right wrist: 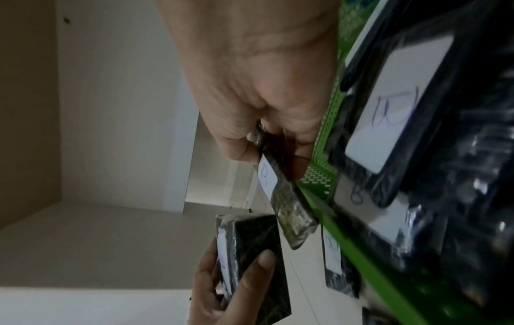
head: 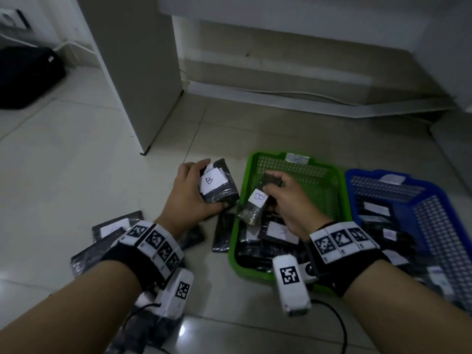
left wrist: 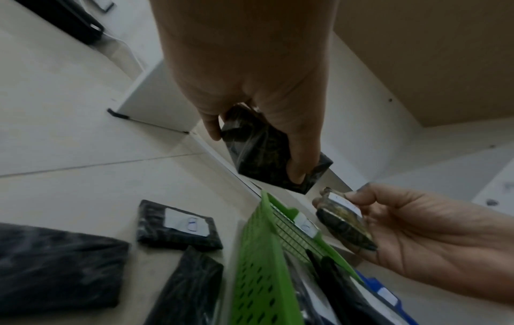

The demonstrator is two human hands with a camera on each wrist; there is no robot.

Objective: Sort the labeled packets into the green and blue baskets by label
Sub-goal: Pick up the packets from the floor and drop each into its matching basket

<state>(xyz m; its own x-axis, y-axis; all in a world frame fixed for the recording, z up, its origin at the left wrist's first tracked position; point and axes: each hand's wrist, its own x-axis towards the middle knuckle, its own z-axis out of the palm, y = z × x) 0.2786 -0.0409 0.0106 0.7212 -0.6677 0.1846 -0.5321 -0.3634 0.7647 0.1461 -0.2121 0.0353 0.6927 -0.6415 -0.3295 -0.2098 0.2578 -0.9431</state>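
Right hand [head: 286,200] pinches B packet [head: 255,204] over green basket [head: 329,175]; left hand [head: 189,192] grips B stack [head: 219,185] at 9 o'clock. Confirm basket tag, then release low.

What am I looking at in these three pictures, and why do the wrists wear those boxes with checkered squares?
No machine here: a person sorts packets by hand on a tiled floor. The boxes are small cameras strapped to each wrist; a third sits on the head. The head view shows both arms from above, the other two look along each hand. The left hand grips a stack of dark packets, its top label reading B. The right hand holds one packet, also marked B, at the green basket. A blue basket stands beside it; both hold packets. More loose packets lie on the floor.
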